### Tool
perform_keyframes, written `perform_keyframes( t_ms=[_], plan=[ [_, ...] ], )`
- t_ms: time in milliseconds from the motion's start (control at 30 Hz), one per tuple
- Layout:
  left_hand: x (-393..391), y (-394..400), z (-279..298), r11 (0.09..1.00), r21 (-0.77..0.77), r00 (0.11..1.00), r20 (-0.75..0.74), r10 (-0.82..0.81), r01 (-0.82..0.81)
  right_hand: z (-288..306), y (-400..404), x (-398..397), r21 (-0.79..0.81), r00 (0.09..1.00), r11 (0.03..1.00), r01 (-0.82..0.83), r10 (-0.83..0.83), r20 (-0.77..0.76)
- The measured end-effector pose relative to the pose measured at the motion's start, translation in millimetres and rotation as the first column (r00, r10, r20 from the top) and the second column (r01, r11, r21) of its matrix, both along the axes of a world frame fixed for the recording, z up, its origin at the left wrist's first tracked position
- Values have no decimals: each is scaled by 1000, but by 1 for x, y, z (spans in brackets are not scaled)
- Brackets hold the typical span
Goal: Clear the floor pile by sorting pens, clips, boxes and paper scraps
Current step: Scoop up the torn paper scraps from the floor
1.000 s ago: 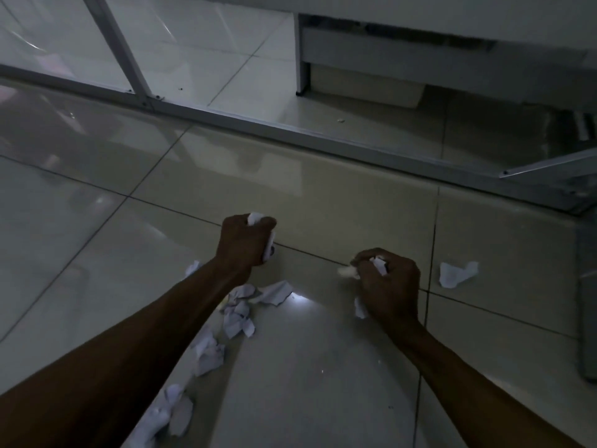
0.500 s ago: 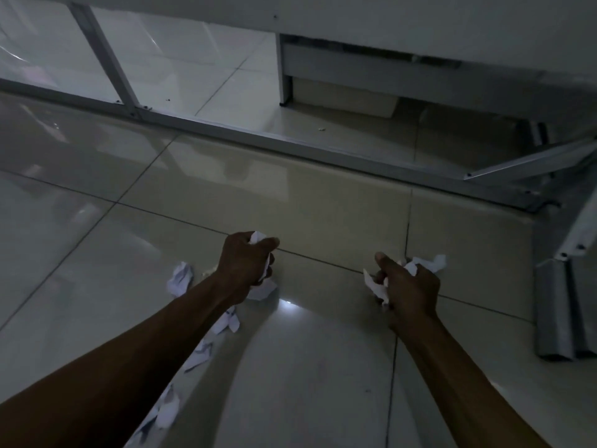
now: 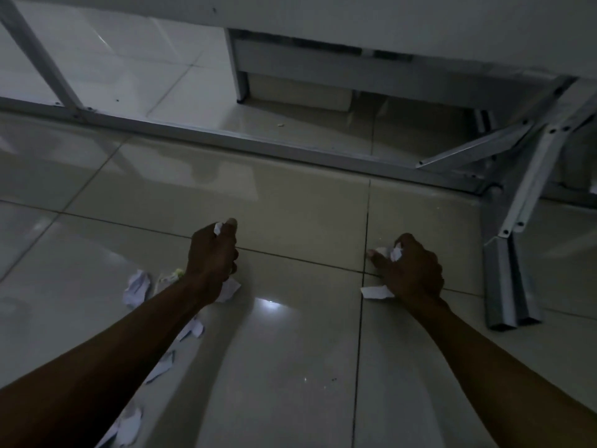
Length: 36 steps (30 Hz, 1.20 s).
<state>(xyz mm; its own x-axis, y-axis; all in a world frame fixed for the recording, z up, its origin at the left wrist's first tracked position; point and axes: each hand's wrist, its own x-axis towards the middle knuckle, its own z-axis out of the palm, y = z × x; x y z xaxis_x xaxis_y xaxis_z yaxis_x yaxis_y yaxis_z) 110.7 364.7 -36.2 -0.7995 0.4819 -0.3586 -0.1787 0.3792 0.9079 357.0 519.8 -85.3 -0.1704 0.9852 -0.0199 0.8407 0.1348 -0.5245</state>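
Observation:
My left hand (image 3: pixel 211 257) is closed in a fist around white paper scraps; a bit of paper pokes out by the thumb. My right hand (image 3: pixel 412 273) is closed on crumpled paper scraps too, low over the tiled floor, with one flat scrap (image 3: pixel 374 291) lying at its left side. More torn paper scraps lie on the floor under and beside my left forearm: a crumpled one (image 3: pixel 137 287), one near the wrist (image 3: pixel 231 289), smaller bits (image 3: pixel 193 329) and a scrap at the bottom (image 3: pixel 127 428). A small pale greenish object (image 3: pixel 174 274) lies by the left wrist; it is too dim to identify.
A metal floor rail (image 3: pixel 258 143) runs across the floor ahead. Grey metal frame legs (image 3: pixel 508 279) stand to the right of my right hand. A white furniture base (image 3: pixel 290 59) sits behind the rail. The scene is dim, the glossy tiles reflect a light spot.
The scrap that lay to the right a second ago has been gathered into my right hand. Both fists stay closed on paper; the view has shifted right and closer to the metal legs.

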Motion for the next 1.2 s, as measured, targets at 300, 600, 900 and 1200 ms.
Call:
perform_keyframes(
  t_ms=[300, 600, 900, 1200],
  plan=[
    [-36, -44, -3, 920, -387, 659, -678, -326, 57, 0, -21, -17, 56, 968, 989, -137, 145, -205],
    [1, -73, -31, 532, -830, 401, -435, -806, 167, 8, -82, -95, -364, 745, 922, -131, -151, -650],
    [0, -81, -46, 667, -689, 345, -575, -742, 284, 4, -107, -126, -378, 719, 898, -227, -107, -687],
    [-33, -101, -9, 999, 18, 889, -456, -32, 45, 7, -130, -166, -313, 665, 854, -415, 50, -745]
  ],
)
